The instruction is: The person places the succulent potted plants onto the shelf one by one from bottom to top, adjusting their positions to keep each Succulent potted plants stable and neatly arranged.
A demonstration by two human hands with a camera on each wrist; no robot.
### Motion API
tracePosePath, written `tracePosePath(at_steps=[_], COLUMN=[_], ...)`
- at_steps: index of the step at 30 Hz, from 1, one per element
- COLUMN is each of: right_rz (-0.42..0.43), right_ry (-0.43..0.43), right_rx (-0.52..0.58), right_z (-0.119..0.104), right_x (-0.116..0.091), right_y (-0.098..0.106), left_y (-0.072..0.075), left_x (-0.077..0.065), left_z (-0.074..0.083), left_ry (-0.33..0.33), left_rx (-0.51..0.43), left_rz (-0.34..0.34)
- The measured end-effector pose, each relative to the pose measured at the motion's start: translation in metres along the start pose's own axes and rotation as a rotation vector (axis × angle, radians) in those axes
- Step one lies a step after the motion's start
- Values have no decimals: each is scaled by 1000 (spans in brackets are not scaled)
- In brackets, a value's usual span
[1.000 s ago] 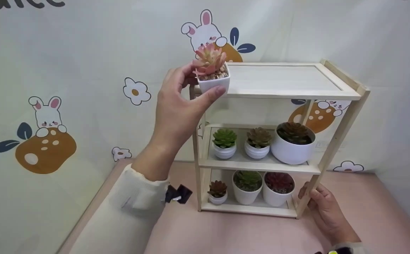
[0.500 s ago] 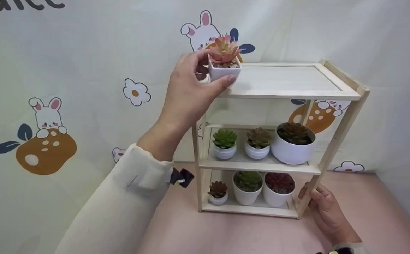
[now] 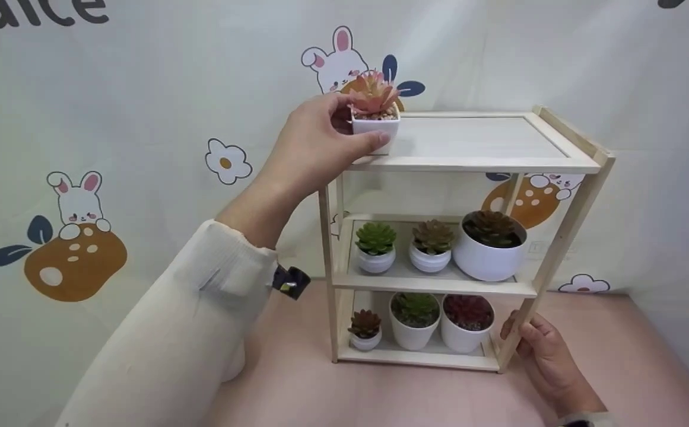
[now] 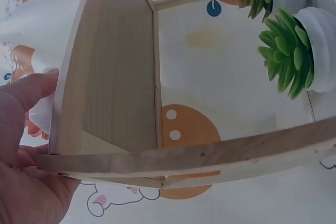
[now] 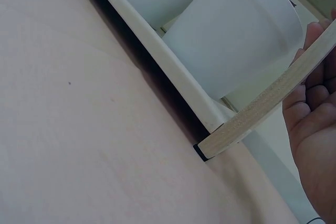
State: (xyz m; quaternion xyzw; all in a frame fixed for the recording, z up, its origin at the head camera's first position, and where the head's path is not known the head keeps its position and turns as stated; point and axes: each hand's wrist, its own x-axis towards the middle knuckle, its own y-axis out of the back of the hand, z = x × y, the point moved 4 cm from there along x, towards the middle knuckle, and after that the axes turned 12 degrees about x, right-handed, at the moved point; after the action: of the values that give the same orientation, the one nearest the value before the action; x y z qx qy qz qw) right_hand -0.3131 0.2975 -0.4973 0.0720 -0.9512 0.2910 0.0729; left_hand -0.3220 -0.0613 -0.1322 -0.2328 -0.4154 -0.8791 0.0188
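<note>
My left hand (image 3: 314, 139) holds a pink succulent (image 3: 374, 95) in a square white pot (image 3: 375, 131), thumb on the front and fingers behind. The pot stands upright at the left end of the wooden rack's (image 3: 475, 165) top shelf, its base right at the board. In the left wrist view the left hand (image 4: 26, 145) is at the rack's edge, and the shelf board mostly hides the pot. Low on the right, my right hand (image 3: 543, 353) grips the rack's front leg (image 3: 519, 332); in the right wrist view its curled fingers lie behind that wooden leg (image 5: 268, 95).
The middle shelf bears a green succulent (image 3: 375, 240), a brownish one (image 3: 432, 246) and a large white pot (image 3: 489, 258). Below stand a small brown succulent (image 3: 365, 326), a green one (image 3: 415, 320) and a dark red one (image 3: 467, 323). The rack stands on a pink tabletop (image 3: 415, 397) before a printed backdrop (image 3: 160, 89).
My left hand has carried the pink succulent rightward, over the top shelf, then lowered it to the board. The right hand keeps its grip on the leg. The head view has shifted slightly.
</note>
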Motion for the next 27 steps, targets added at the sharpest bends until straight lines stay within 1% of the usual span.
tracePosePath(at_steps=[4,7,13,22,25,27], right_rz=[17,33,56,69,66,50], right_ry=[-2,-5,-14,-16,-10,-7], right_rx=[-2,-6,-15,-24,-30,-27], right_z=[0,0,0,0,0,1], right_x=[0,1,1,0,0,0], right_y=[0,0,1,1,1,1], left_y=[1,2,1,0,0,0], left_x=[1,1,0,-3,-4,-5], left_z=[-1,0,2,3,1,-1], left_ry=[0,-2,3,2,-4,-11], left_rx=[66,88,91,81,91,78], left_rz=[-33,-50,-79,-57,-34,-11])
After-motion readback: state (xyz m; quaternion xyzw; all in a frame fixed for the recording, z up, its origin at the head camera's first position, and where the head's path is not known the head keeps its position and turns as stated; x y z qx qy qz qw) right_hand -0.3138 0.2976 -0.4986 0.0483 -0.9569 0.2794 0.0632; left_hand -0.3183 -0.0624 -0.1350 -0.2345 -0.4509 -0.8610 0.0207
